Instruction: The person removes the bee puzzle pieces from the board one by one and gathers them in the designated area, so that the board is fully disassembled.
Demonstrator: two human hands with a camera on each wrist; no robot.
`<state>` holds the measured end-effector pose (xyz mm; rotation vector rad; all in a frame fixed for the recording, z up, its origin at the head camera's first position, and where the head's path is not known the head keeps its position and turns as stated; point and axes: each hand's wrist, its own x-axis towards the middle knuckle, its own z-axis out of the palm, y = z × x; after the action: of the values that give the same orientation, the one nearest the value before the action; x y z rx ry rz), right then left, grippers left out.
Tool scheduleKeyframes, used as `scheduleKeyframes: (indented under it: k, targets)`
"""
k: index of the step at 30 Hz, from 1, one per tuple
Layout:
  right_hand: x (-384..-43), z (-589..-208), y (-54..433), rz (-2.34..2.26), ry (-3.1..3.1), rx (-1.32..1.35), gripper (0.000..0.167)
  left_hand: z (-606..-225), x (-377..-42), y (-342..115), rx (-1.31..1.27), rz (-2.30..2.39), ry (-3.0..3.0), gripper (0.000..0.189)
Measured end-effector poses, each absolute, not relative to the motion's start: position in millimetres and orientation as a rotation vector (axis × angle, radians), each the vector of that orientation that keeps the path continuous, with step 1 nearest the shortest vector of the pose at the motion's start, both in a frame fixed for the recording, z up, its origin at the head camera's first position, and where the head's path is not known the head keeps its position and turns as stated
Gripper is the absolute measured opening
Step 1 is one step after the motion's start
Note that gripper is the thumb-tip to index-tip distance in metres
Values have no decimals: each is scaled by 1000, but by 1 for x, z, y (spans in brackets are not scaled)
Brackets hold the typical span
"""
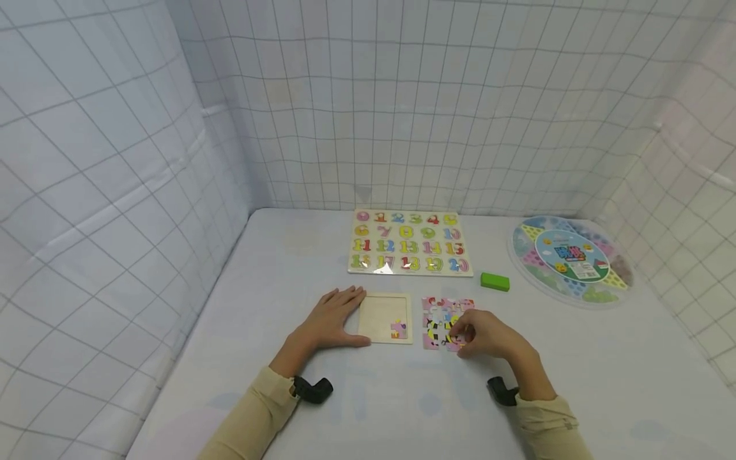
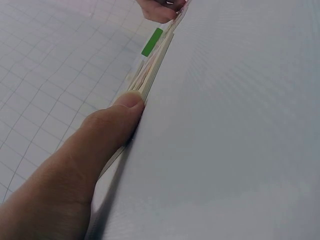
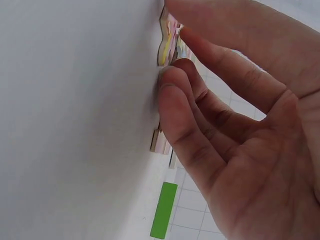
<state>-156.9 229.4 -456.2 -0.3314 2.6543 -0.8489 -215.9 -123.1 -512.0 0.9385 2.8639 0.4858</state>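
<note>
A small square wooden puzzle tray (image 1: pixel 376 313) lies on the table with a pink-purple puzzle piece (image 1: pixel 398 329) in its lower right corner. My left hand (image 1: pixel 330 322) rests at its left side, fingers extended to the upper corner and thumb (image 2: pixel 131 100) touching the near edge. To the right of the tray lies a block of pink, yellow and black puzzle pieces (image 1: pixel 439 322). My right hand (image 1: pixel 489 333) is over their right side, thumb and forefinger bent about a yellow-and-pink puzzle piece (image 3: pixel 167 42); the fingers partly hide the contact.
Behind the tray lies a number board (image 1: pixel 409 244) with colourful numerals. A green block (image 1: pixel 495 282) lies to its right front. At the far right is a round, flat, colourful package (image 1: pixel 572 259). Grid-patterned white cloth walls (image 1: pixel 402 128) enclose the table.
</note>
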Motion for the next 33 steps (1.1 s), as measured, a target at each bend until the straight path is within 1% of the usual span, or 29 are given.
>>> scheduleKeyframes:
  k: [16, 23, 33]
  targets:
    - [-158, -457, 226, -888, 2663, -385, 24, -512, -217, -123, 950, 476, 2868, 107]
    - [-159, -458, 225, -913, 2650, -417, 28, -511, -216, -124, 942, 495, 2851, 107]
    - [-168, -457, 198, -907, 2648, -450, 32, -513, -215, -124, 950, 492, 2870, 106]
